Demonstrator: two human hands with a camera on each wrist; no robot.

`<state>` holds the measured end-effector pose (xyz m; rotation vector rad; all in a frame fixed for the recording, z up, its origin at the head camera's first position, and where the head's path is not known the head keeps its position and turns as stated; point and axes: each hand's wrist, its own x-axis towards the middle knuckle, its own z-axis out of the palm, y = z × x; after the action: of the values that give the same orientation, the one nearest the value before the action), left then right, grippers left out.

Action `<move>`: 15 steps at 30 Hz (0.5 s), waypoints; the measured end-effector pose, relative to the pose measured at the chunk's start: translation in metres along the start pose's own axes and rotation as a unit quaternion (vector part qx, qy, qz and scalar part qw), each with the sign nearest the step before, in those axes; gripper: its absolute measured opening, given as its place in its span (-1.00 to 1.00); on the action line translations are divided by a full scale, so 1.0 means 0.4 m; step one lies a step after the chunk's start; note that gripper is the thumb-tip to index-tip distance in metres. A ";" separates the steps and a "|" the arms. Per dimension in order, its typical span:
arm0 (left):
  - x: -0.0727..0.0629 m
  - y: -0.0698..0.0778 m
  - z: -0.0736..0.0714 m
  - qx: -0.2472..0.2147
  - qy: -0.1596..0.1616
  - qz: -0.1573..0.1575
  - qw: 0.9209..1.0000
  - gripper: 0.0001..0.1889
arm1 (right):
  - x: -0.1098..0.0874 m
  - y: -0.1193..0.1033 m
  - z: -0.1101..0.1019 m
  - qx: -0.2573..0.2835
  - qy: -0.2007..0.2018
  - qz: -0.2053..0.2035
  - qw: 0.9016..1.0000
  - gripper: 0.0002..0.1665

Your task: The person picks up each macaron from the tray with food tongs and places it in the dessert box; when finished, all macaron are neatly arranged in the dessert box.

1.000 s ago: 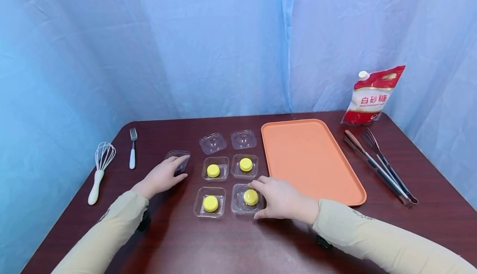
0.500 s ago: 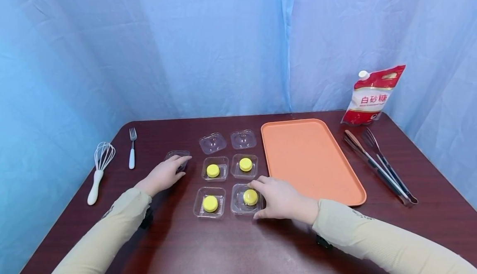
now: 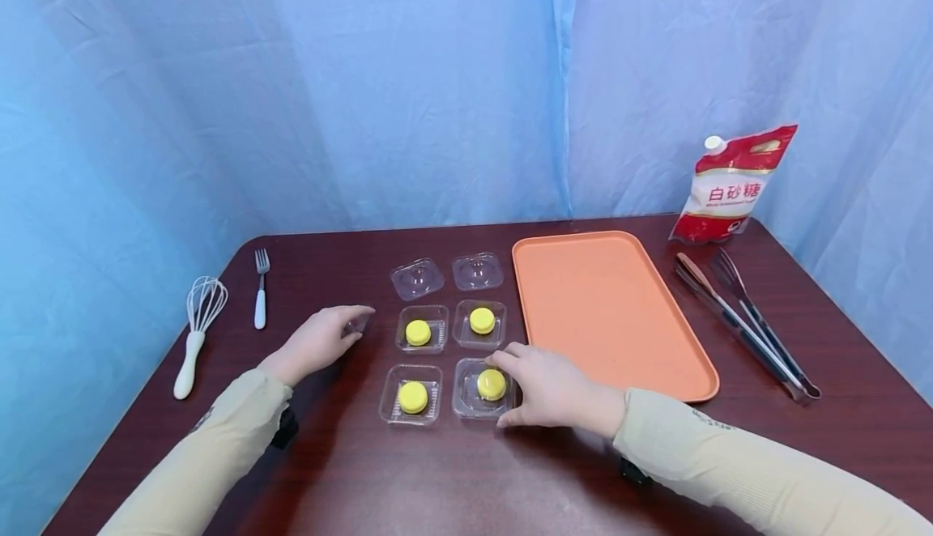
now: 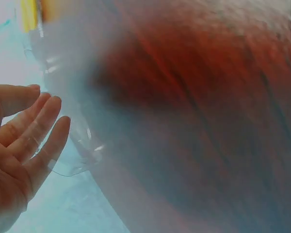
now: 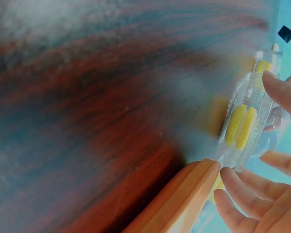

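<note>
Gripping the lidded box (image 3: 466, 405) left of the tray (image 3: 615, 325), my right hand (image 3: 543, 390) has one seemingly done — three uncovered boxes (image 3: 391, 382) remain; my left hand (image 3: 318, 344) is at a lid (image 3: 355, 325) farther left — grip unclear.

Between the left hand (image 3: 312, 346) and the right hand (image 3: 551, 390) sit four clear boxes (image 3: 392, 382) and four yellow discs (image 3: 412, 397), two loose lids (image 3: 477, 272) beyond, one clear piece (image 3: 358, 324) at the left hand. Left: one whisk (image 3: 193, 356), one fork (image 3: 260, 306). Beyond the right hand: one tray (image 3: 605, 309), one pouch (image 3: 731, 192), two long utensils (image 3: 761, 342).
</note>
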<state>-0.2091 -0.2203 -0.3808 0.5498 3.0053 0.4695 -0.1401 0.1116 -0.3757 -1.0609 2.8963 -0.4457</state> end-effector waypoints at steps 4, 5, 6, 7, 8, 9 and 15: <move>-0.006 0.010 -0.008 0.002 0.003 0.011 1.000 -0.59 | 0.000 0.005 0.001 -0.001 0.006 -0.009 1.000 -0.17; -0.008 0.013 -0.010 0.002 0.006 0.014 1.000 -0.60 | 0.000 0.006 0.000 -0.001 0.007 -0.011 1.000 -0.18; -0.010 0.015 -0.012 0.001 0.009 0.016 1.000 -0.60 | 0.000 0.008 0.001 0.000 0.008 -0.012 1.000 -0.18; -0.012 0.018 -0.015 0.001 0.013 0.018 1.000 -0.61 | -0.001 0.009 0.001 0.001 0.009 -0.014 1.000 -0.18; -0.014 0.020 -0.018 -0.001 0.017 0.019 1.000 -0.61 | -0.001 0.010 0.001 0.002 0.009 -0.014 1.000 -0.18; -0.016 0.022 -0.020 -0.005 0.021 0.019 1.000 -0.61 | -0.001 0.011 0.001 0.004 0.008 -0.014 1.000 -0.18; -0.036 0.024 -0.037 -0.036 0.045 0.011 0.998 -0.63 | 0.001 0.017 0.004 0.012 0.000 -0.014 1.000 -0.14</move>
<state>-0.1940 -0.2208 -0.3638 0.5722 3.0553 0.6182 -0.1445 0.1159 -0.3792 -1.1002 2.8727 -0.4800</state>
